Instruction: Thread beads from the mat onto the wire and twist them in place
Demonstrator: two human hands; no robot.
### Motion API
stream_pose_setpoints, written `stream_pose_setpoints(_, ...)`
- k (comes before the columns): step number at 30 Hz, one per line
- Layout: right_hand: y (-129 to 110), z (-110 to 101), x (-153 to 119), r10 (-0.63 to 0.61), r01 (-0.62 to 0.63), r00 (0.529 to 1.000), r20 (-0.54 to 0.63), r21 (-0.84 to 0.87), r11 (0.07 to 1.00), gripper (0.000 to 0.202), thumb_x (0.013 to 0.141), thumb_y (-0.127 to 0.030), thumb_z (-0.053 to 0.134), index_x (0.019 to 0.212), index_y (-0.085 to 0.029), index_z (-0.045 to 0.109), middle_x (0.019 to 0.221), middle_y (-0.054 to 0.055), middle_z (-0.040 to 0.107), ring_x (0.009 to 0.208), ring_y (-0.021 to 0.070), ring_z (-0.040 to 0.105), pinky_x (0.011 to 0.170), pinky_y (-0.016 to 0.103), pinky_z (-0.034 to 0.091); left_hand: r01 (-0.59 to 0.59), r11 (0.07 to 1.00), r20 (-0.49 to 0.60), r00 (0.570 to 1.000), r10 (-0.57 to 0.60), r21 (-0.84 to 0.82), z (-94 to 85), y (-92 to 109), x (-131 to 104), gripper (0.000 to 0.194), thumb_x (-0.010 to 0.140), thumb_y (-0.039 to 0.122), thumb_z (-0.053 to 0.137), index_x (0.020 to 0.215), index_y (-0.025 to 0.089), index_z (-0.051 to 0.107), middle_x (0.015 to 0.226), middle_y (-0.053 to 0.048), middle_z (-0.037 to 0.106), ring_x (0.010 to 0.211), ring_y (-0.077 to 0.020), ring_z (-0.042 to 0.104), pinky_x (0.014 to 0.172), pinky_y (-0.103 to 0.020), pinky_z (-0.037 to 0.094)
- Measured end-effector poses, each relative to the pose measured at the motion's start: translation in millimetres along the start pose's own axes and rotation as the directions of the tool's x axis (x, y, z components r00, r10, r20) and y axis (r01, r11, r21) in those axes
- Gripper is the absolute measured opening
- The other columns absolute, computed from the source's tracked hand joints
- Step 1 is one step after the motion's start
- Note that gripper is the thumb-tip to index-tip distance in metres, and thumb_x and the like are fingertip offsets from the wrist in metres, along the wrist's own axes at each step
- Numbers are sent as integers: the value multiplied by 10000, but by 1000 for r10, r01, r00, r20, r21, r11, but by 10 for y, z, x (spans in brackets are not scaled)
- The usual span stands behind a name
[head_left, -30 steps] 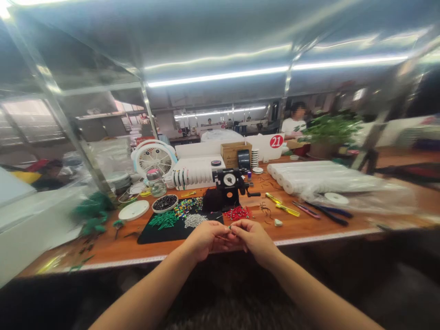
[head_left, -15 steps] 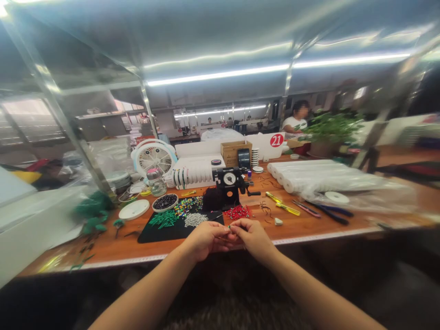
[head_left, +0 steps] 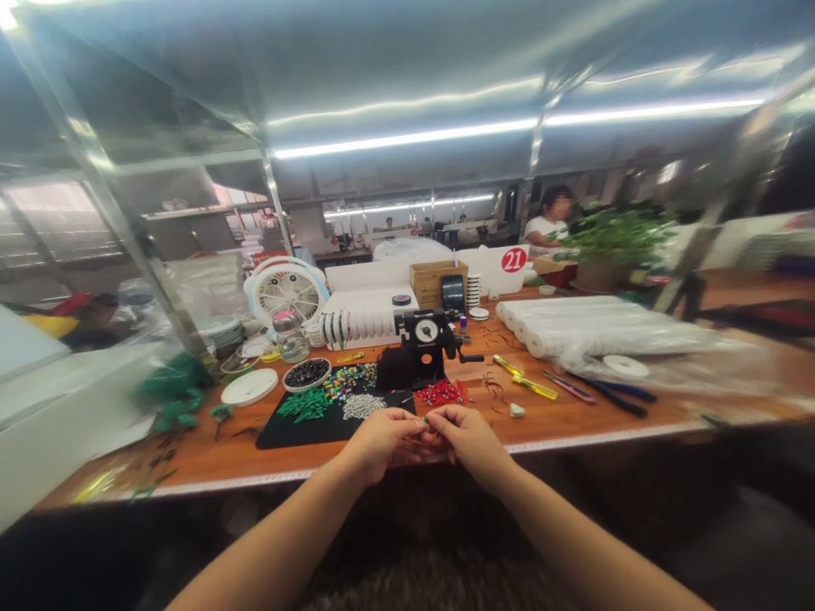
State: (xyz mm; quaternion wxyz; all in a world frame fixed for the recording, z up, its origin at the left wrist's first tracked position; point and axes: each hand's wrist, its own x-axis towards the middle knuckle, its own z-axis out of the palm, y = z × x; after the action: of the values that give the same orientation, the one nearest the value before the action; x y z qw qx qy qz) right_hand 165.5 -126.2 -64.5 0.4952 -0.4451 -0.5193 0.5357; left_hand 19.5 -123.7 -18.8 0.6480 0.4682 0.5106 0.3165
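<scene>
My left hand (head_left: 382, 441) and my right hand (head_left: 468, 437) meet fingertip to fingertip at the front edge of the wooden table (head_left: 573, 420). Between the fingertips they pinch a tiny beaded piece (head_left: 428, 419); it is too small to make out clearly. Just beyond the hands lies a black mat (head_left: 318, 426) with piles of green beads (head_left: 304, 406), silver beads (head_left: 361, 407) and mixed coloured beads (head_left: 347, 382). A heap of red beads (head_left: 439, 393) lies to the right of the mat.
A black dial tool (head_left: 425, 344) stands behind the mat, with a bowl of dark beads (head_left: 306, 374) and a white lid (head_left: 250, 387) to its left. Yellow-handled tools (head_left: 531, 387), pliers (head_left: 611, 395) and white rolls (head_left: 586, 327) lie on the right. A small fan (head_left: 286, 293) and a person sit behind.
Both hands stay pinched together at the table edge; they have shifted very slightly upward in view. Nothing else has moved.
</scene>
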Motion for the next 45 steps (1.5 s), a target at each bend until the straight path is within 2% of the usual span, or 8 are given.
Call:
stream_pose_setpoints(5,3,-4,6,41,-43,998,42,40,998,306,715,-451,577,746,-147,594,608,14,621,387,74,415,357,197,275,-53,992,-30,998,57,113,24,0,-17,207,623,307,677,698,129,600,658,-77,676,568,-154,619,528,-230,448)
stream_pose_setpoints(10,-38,-36,19,-296,247,945,-138,-294,923,193,735,-339,572,812,-168,618,797,43,637,607,138,530,560,262,410,-84,983,-43,995,92,166,25,-4,-20,137,661,268,636,671,138,593,642,-55,669,557,-156,612,541,-253,467)
stream_pose_setpoints(15,-101,-65,-15,-353,323,935,14,-440,838,112,765,-234,523,704,-173,594,701,18,599,658,148,522,608,261,397,-160,950,-50,982,180,269,30,1,-7,102,677,221,622,611,146,604,536,-13,622,495,-134,559,490,-224,425)
stream_pose_setpoints(20,-127,-116,-55,-471,459,872,135,-562,688,110,784,-171,470,703,-176,544,744,22,554,691,145,506,637,264,386,-176,917,-53,977,209,358,31,-14,13,111,667,185,620,562,152,616,508,-10,611,479,-136,537,469,-220,395)
stream_pose_setpoints(26,-107,-361,-19,-362,262,920,-150,-452,853,144,764,-287,515,678,-175,546,664,18,564,653,164,500,621,280,381,-143,931,-53,984,171,336,5,-19,28,128,659,218,652,561,155,601,552,-40,647,515,-165,580,502,-244,436)
stream_pose_setpoints(30,-53,-467,-190,-250,163,950,-188,-385,908,194,753,-349,542,684,-170,569,647,12,572,626,162,499,600,274,375,-81,970,-88,991,104,230,-13,-45,57,171,672,283,670,641,146,573,612,-60,664,530,-164,607,505,-247,454)
stream_pose_setpoints(36,145,-353,-495,-317,174,926,-207,-512,841,191,809,-325,506,703,-180,568,716,39,581,690,178,529,663,290,402,-67,991,-106,991,80,120,-13,-108,105,194,677,284,680,700,134,560,673,-57,666,482,-117,583,456,-206,438)
stream_pose_setpoints(45,216,-392,-448,-411,245,905,-109,-656,714,177,838,-279,463,716,-192,558,744,43,536,701,178,518,662,294,407,-86,993,-91,992,93,76,-68,-140,178,174,662,263,666,668,136,547,614,-47,639,508,-136,620,308,-149,224)
